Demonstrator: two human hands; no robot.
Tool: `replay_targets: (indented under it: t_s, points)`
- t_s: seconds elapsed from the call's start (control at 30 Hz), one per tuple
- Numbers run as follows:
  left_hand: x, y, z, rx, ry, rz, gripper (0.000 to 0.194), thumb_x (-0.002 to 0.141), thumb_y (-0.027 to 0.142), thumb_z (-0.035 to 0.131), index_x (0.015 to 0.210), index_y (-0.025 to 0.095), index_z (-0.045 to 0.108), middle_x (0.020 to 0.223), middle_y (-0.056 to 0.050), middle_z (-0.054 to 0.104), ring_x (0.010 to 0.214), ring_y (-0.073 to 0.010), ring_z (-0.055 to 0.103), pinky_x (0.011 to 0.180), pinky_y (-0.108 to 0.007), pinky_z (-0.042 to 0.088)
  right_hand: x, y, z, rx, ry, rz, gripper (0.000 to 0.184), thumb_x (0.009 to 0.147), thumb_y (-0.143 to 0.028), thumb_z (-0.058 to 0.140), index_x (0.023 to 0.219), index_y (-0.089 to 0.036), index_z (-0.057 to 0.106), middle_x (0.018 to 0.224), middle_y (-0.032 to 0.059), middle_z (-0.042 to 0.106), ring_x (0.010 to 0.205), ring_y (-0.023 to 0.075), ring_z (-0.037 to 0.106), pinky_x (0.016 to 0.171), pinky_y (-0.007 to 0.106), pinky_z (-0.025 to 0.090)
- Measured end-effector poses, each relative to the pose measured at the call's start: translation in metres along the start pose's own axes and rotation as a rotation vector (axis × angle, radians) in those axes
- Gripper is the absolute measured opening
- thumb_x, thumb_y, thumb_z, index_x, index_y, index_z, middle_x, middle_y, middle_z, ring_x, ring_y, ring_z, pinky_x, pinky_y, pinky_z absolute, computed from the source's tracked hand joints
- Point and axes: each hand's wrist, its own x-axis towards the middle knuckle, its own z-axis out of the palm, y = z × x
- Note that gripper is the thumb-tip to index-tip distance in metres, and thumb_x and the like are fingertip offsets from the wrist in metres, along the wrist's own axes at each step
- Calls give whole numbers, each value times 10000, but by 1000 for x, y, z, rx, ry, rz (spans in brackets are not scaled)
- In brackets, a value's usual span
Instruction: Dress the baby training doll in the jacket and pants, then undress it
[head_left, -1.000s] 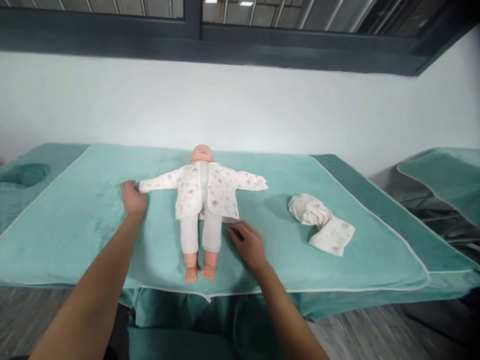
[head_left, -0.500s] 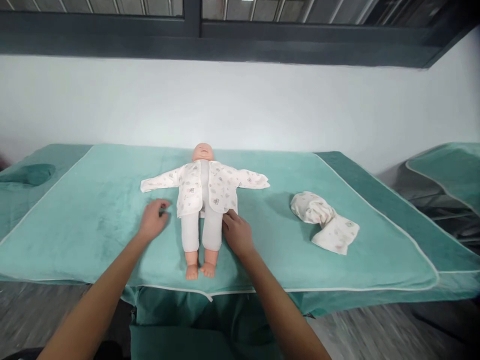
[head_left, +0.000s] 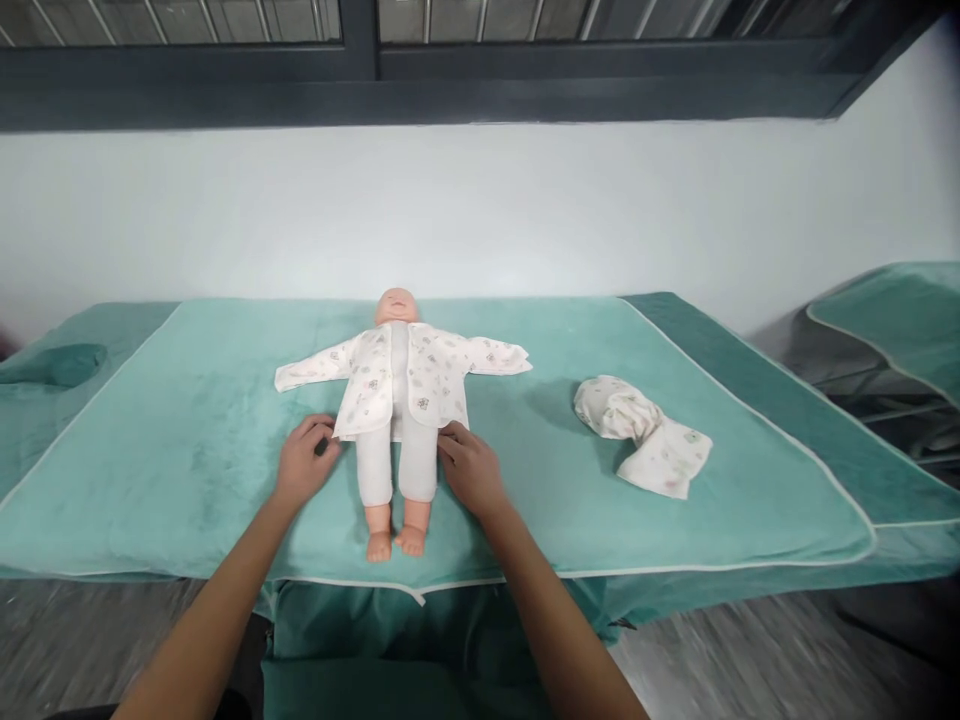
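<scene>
A baby doll (head_left: pixel 396 307) lies on its back, head toward the wall, its sleeved arms spread wide. It wears an open white printed baby jacket (head_left: pixel 442 385) over a white body and legs, with bare feet. My left hand (head_left: pixel 306 462) pinches the jacket's lower left corner, drawing it a little outward. On the other side, my right hand (head_left: pixel 472 468) has its fingers closed at the lower right hem, beside the doll's leg; the fingertips are partly hidden there.
A crumpled white printed cloth garment (head_left: pixel 645 432) lies to the right on the green padded bed cover (head_left: pixel 555 500). Behind the bed stands a white wall (head_left: pixel 480 210) below a dark window frame (head_left: pixel 225 90). Another green-covered bed (head_left: pixel 900 310) shows at far right.
My left hand has moved from beside the doll to the jacket's left corner and closed on it. That hem now flares outward. My right hand stays at the right hem.
</scene>
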Motion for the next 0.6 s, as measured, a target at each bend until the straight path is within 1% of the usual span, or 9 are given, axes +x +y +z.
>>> replay_targets:
  t_s: [0.07,0.13,0.2,0.3,0.37,0.4,0.47,0.53,0.6]
  points:
    - [-3,2,-3,-37,17,-10,179,903,311,553,745,237,596,1093,-77,704,988,-239,665,876,-383,503,-2,-2,0,21,2,1,285,1002,-172,484,893,-232,740,1033,82,725,845,215,644,750,348,470]
    - [-5,4,-6,-88,16,2,185,911,330,556,760,238,608,1095,-75,708,1016,-244,666,911,-391,502,-6,-3,-2,95,33,-1,263,1001,-195,492,891,-238,728,1036,84,725,884,222,655,781,354,489]
    - [-5,4,-8,-170,42,-11,237,939,371,543,760,235,619,1079,-77,712,1024,-243,666,939,-393,499,-9,-2,-4,223,128,42,235,1012,-249,494,919,-242,710,1027,83,719,920,223,660,814,358,508]
    - [3,0,-8,-286,106,-129,340,974,474,518,782,226,651,1080,-90,722,1041,-249,665,971,-397,495,0,11,-6,390,365,262,218,1015,-366,501,990,-237,675,993,75,695,912,218,647,812,361,521]
    - [16,-3,-3,-363,85,-240,365,952,546,549,950,216,704,1153,-106,727,1076,-265,668,1007,-418,490,19,27,-5,421,454,411,260,978,-441,546,1067,-220,650,1045,89,685,941,227,636,803,365,522]
    - [24,-3,1,-410,58,-294,413,926,575,581,1074,210,706,1214,-118,720,1095,-274,670,1026,-433,488,32,35,-3,416,459,457,312,951,-474,575,1105,-210,637,1091,105,681,970,234,633,808,369,521]
    - [44,-1,11,-497,5,-382,577,863,603,658,1280,205,654,1343,-143,680,1150,-291,668,1059,-455,483,59,48,4,386,400,482,377,904,-524,620,1099,-201,630,1096,115,684,970,239,629,815,368,513]
    - [63,4,24,-569,-26,-401,673,825,596,708,1372,215,615,1441,-150,628,1246,-306,639,1100,-464,466,82,55,12,367,288,438,371,895,-551,622,1036,-209,636,994,90,699,906,232,633,810,360,500]
    - [77,12,35,-626,-30,-358,663,818,574,727,1369,218,632,1446,-145,631,1306,-315,612,1126,-476,455,95,55,20,388,190,375,375,924,-571,577,1029,-215,635,929,69,705,871,229,636,810,357,489]
